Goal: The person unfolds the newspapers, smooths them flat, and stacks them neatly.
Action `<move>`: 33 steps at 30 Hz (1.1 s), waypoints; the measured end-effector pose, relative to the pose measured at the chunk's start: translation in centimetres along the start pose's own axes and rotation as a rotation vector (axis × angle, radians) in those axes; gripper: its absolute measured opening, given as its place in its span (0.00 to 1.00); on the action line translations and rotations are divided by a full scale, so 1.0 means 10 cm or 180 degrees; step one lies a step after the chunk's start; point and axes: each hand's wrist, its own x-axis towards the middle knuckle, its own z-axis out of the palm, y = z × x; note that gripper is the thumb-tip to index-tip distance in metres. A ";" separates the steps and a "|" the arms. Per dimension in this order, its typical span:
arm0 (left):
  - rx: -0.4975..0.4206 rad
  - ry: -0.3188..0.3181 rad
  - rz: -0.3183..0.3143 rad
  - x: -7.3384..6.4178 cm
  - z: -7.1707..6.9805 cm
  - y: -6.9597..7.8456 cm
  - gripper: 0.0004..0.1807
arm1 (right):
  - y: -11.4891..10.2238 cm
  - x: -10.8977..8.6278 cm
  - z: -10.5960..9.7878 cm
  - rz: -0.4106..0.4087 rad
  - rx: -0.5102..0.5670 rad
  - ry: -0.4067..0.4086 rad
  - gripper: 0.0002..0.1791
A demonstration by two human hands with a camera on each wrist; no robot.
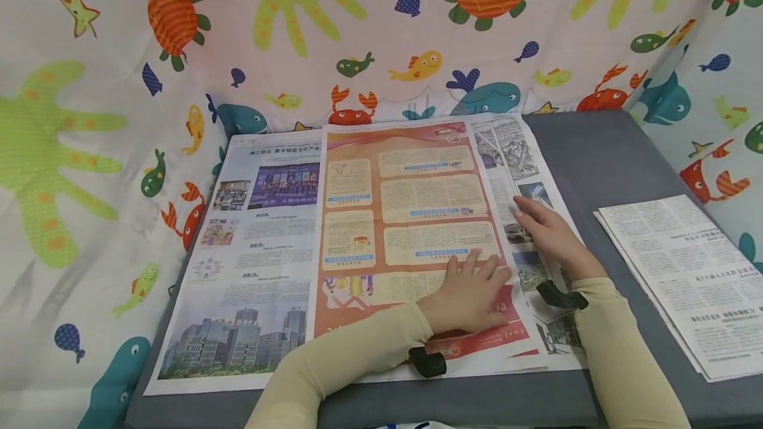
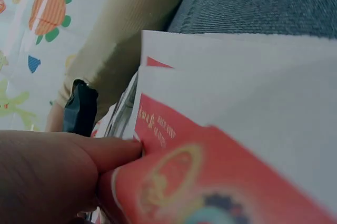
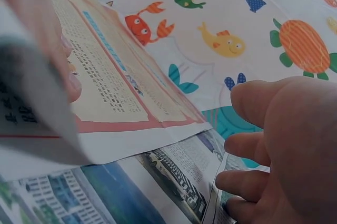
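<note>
Sea-creature cloth [image 1: 107, 151] hangs behind and to both sides of a grey table [image 1: 608, 151]; turtles, fish, crabs printed on it. Open newspaper [image 1: 262, 243] lies flat on the table, long axis running left-right, text tops pointing away from the person toward the cloth. On top of it, an orange-red page [image 1: 411, 204] sits w/ its long axis running away from the person, top edge toward the cloth.

Left hand [image 1: 471, 296] lies palm-down on the lower right part of the orange-red page, fingers straight, close together, tips pointing away from the person. Left wrist view: thumb pressed against the red corner of the page, rest of hand blurred.

Right hand [image 1: 551, 234] rests flat just right of the left fingertips, on the newspaper strip showing beside the page's right edge; fingers straight, slightly spread, tips pointing up-left. Right wrist view shows the fingers apart over the paper, page edge lifted a bit beside them.

Second folded newspaper [image 1: 685, 277] lies well right of the right fingers, its far corner cut off by the frame edge. Print too small to read. Dark wrist straps [image 1: 428, 361] partly hidden under the sleeves [image 1: 620, 349].
</note>
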 end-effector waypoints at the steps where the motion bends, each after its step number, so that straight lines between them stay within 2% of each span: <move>1: -0.0093 0.0015 0.0014 0.00 -0.01 -0.01 0.44 | 0.00 0.00 0.00 -0.0005 0.0007 0.0002 0.35; 4: -0.0482 0.0066 0.0033 -0.01 -0.04 -0.06 0.42 | -0.01 0.01 0.00 -0.0005 0.0009 0.0000 0.35; 8: -0.1105 0.0251 0.0026 -0.03 -0.08 -0.13 0.38 | -0.02 0.02 0.02 0.0014 -0.0029 0.0002 0.35; 13: -0.1892 0.0567 0.0066 -0.12 -0.09 -0.25 0.40 | -0.05 0.04 0.03 0.0084 -0.0070 0.0009 0.36; 16: -0.2217 0.0866 0.0182 -0.19 -0.11 -0.33 0.42 | -0.05 0.05 0.03 0.0092 -0.0091 0.0004 0.36; 21: -0.2328 0.1498 0.0331 -0.36 -0.23 -0.46 0.41 | -0.04 0.06 0.02 0.0067 -0.0207 0.0000 0.36; 25: -0.2659 0.1910 0.0342 -0.58 -0.40 -0.55 0.40 | -0.05 0.06 0.06 0.0045 -0.0443 -0.0031 0.38; 29: -0.2904 0.2323 0.0363 -0.87 -0.54 -0.65 0.40 | -0.16 0.02 0.15 -0.0262 -0.0918 -0.0072 0.39; 33: -0.2775 0.2866 0.0357 -1.19 -0.65 -0.79 0.41 | -0.40 -0.04 0.30 -0.0735 -0.1442 -0.0187 0.38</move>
